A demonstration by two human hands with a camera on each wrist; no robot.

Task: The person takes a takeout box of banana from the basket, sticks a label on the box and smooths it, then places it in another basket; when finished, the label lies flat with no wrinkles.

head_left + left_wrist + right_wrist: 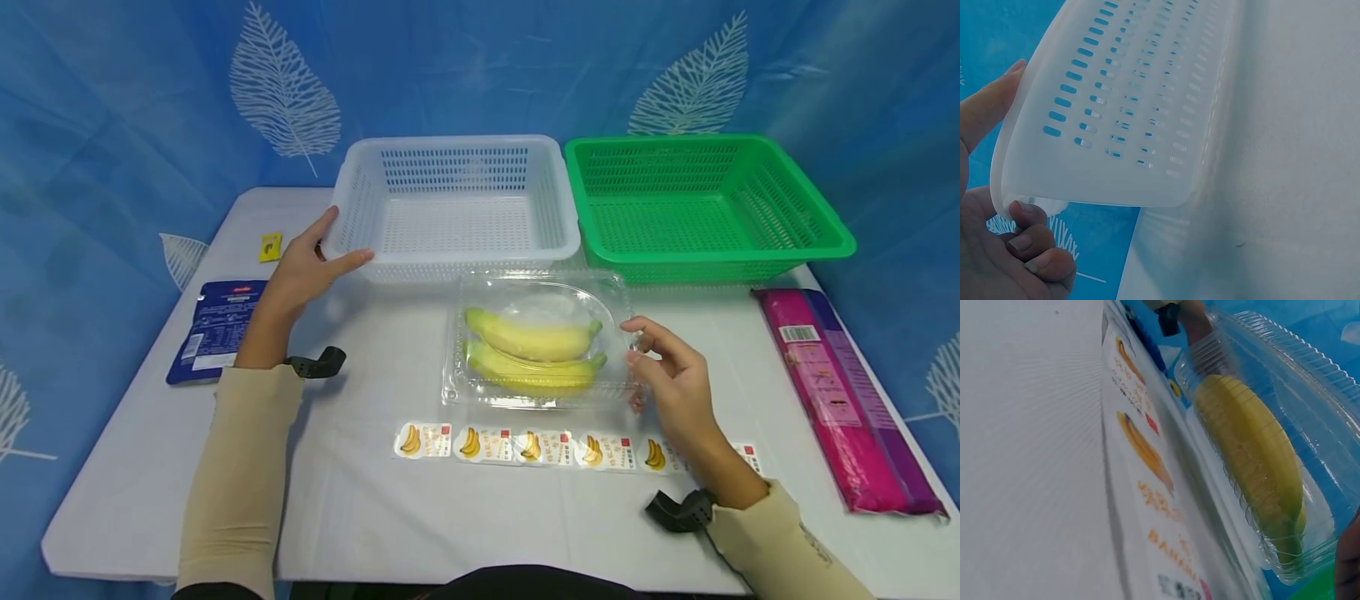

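Note:
A white plastic basket [455, 268] stands at the back of the table, and my left hand [306, 267] grips its near-left corner. In the left wrist view, fingers [1029, 244] curl at the rim of the slotted basket wall [1104, 106]. In front of it is a clear plastic clamshell box [459, 383] with two bananas [532, 337] inside. My right hand [675, 383] pinches the box's right edge. The right wrist view shows a banana [1247, 450] through the clear wall, with only part of the hand at the frame's edge.
A green basket [708, 268] stands beside the white one. A row of banana stickers [483, 444] lies nearest me, partly behind my right forearm. A pink-purple packet [832, 392] is at the right, a blue pouch [217, 321] and a small yellow sachet [270, 247] at the left.

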